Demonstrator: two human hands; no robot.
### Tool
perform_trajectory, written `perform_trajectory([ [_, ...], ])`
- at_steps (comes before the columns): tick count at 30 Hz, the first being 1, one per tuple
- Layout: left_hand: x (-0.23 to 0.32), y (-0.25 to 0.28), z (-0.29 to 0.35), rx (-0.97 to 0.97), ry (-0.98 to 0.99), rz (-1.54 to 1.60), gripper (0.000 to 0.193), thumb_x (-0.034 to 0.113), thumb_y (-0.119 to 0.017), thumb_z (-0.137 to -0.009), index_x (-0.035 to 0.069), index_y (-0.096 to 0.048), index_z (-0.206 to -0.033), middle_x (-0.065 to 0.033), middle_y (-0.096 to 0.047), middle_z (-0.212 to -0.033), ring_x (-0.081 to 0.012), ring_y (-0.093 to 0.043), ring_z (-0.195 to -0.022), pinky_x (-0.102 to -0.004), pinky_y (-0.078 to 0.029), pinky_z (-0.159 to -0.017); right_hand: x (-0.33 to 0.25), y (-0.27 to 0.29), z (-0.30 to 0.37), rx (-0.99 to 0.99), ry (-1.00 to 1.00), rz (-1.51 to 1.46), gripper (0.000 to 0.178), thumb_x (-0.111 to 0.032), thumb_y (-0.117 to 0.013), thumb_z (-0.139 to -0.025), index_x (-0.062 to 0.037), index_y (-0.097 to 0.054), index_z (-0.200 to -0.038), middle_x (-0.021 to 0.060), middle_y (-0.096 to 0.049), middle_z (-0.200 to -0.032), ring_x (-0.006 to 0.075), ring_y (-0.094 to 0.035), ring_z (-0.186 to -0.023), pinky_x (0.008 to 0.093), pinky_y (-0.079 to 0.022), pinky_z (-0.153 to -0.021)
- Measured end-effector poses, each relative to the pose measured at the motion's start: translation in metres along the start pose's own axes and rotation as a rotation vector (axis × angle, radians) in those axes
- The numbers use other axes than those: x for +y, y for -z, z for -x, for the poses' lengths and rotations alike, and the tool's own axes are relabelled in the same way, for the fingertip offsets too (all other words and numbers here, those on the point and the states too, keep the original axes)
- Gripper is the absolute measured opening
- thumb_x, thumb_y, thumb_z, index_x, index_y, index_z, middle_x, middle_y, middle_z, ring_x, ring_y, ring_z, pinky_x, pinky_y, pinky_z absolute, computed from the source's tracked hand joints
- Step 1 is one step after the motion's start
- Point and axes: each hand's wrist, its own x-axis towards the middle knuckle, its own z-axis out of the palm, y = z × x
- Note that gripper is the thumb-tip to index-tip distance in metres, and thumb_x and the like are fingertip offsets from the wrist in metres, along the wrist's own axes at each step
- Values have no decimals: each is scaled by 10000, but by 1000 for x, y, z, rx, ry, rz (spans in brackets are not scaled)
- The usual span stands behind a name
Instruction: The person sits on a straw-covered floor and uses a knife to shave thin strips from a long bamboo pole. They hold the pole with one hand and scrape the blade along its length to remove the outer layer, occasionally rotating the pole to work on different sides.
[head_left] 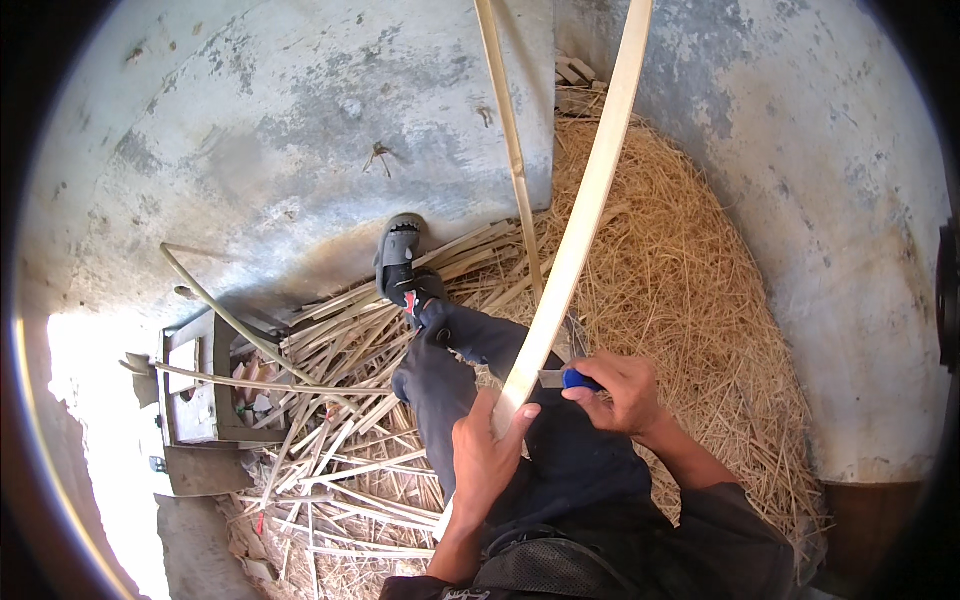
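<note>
A long, pale strip (578,240), which looks like split bamboo, rises at a slant from my lap past the top of the view. My left hand (487,450) is closed around its lower part, thumb along the face. In my right hand (622,395) is a knife with a blue handle (578,380), fingers wrapped round it. Its short blade points left and meets the strip's right edge just above my left hand; the tip is hidden at the strip. The strip's lower end passes behind my left hand and wrist.
Curly shavings (670,260) are heaped along the right wall. Loose slats (340,400) cover the floor left of my legs, beside a wooden box (205,385). Another thin strip (510,140) leans upright beyond my knees. My shoe (400,245) is near the grey wall (270,120).
</note>
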Motion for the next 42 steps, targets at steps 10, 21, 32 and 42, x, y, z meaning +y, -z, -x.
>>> perform_trajectory([
  [10, 15, 0, -2, -119, 2, 80, 322, 286, -624, -1065, -17, -555, -983, -142, -533, -688, -157, -450, -655, -360, -428, -606, -15, 0, -10, -14, 77, 16, 301, -351, -799, -896, -81, -734, -1011, 53, -657, -747, 230, -652, -570, 348, -484, -491],
  [21, 3, -1, 6, -141, 99, -45, 370, 351, -590, -1071, -15, -571, -1014, -249, -645, -694, -482, -672, -712, -521, -488, -637, 5, 16, -31, -50, 69, 147, 289, -368, -769, -931, -85, -748, -987, 54, -692, -743, 243, -663, -561, 354, -500, -497],
  [32, -39, 15, 56, -241, 174, -185, 360, 349, -613, -1056, 7, -567, -954, -287, -630, -707, -534, -637, -741, -567, -467, -626, 130, 60, -80, 75, -23, 245, 469, -500, -584, -1052, -74, -776, -1003, 2, -654, -661, 99, -507, -467, 271, -375, -414],
  [42, -57, 57, 91, -308, 240, -303, 386, 354, -661, -1030, -6, -588, -913, -240, -618, -665, -472, -644, -655, -487, -469, -582, 275, 139, -122, 215, -554, 567, 536, -542, -546, -1055, -66, -777, -1140, 118, -712, -792, 242, -646, -669, 405, -518, -658],
])
